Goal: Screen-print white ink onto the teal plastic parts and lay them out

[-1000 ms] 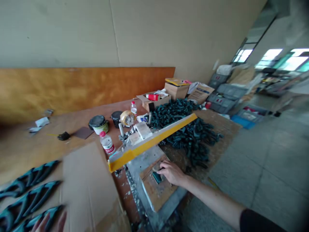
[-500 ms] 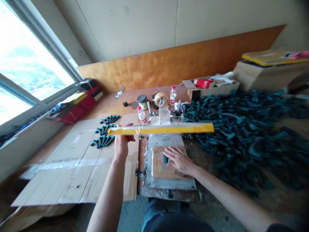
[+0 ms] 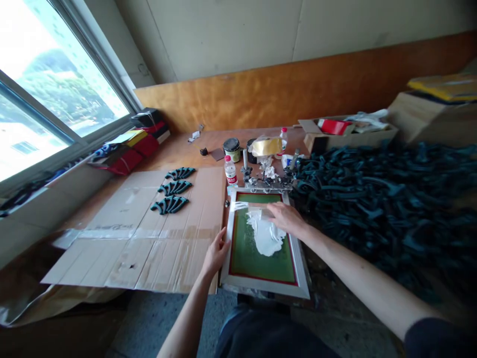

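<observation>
A screen printing frame lies flat in front of me, with a green mesh and a pool of white ink on it. My left hand is at the frame's left edge, its fingers closed against the rim. My right hand grips a squeegee, a pale strip that lies across the upper part of the mesh at the top of the ink. What is under the frame is hidden.
Left of the frame, three rows of dark green curved pieces lie on flattened cardboard. A big heap of similar pieces fills the right side. Behind stand a red-capped bottle, a jar, metal hinge clamps and an open box.
The frame has swung down from its raised position and now covers the base plate and the green piece. My left hand came down with it. My right hand left the plate and took the squeegee.
</observation>
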### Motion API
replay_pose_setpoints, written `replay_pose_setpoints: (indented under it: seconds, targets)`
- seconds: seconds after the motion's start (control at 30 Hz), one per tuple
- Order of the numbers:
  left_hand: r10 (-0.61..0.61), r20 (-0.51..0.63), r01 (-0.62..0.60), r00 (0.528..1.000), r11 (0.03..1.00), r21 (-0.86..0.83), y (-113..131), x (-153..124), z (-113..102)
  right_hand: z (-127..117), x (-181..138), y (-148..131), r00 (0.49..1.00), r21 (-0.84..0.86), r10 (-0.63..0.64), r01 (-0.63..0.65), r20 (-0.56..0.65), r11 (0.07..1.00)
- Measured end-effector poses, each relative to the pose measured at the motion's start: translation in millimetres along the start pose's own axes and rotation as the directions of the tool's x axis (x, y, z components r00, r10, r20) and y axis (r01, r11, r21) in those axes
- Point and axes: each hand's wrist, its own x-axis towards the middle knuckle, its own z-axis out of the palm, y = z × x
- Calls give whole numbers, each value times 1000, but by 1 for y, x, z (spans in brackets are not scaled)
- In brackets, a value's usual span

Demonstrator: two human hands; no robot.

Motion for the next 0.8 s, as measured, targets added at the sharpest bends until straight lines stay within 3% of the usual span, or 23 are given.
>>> replay_pose_setpoints:
  seconds: [0.07, 0.27, 0.33, 0.4, 0.53, 0.6, 0.67, 0.73, 0.8]
  targets:
    - [4, 14, -5, 1000, 1000, 24, -2, 1, -2, 2, -5, 0, 998, -13, 14, -13, 58, 1000]
    - [33, 50, -32, 998, 999, -9, -10, 3, -1, 16, -32, -2, 991, -129, 121, -127, -48, 984]
    - [36, 49, -35, 998, 999, -19, -12, 4, 0, 26, -43, -14, 998, -138, 40, -47, -58, 989]
    - [41, 44, -40, 998, 999, -31, -13, 4, 0, 34, -56, -23, 991, -121, -128, 122, -43, 985]
    - [62, 29, -59, 998, 995, -84, -12, 1, 1, 28, -75, -18, 909, -7, -416, 416, 17, 909]
    - [62, 15, -60, 998, 992, -109, -11, 0, 2, 19, -71, -10, 898, 76, -437, 433, 55, 898]
    - [56, 3, -55, 998, 990, -126, -10, -1, 2, 14, -62, -5, 924, 121, -380, 373, 41, 920]
    - [47, -5, -47, 999, 988, -146, -10, -1, 2, 17, -58, -5, 947, 106, -317, 320, -45, 942]
    - [33, -11, -35, 999, 984, -174, -10, 0, 3, 25, -63, -8, 937, 70, -324, 335, -133, 940]
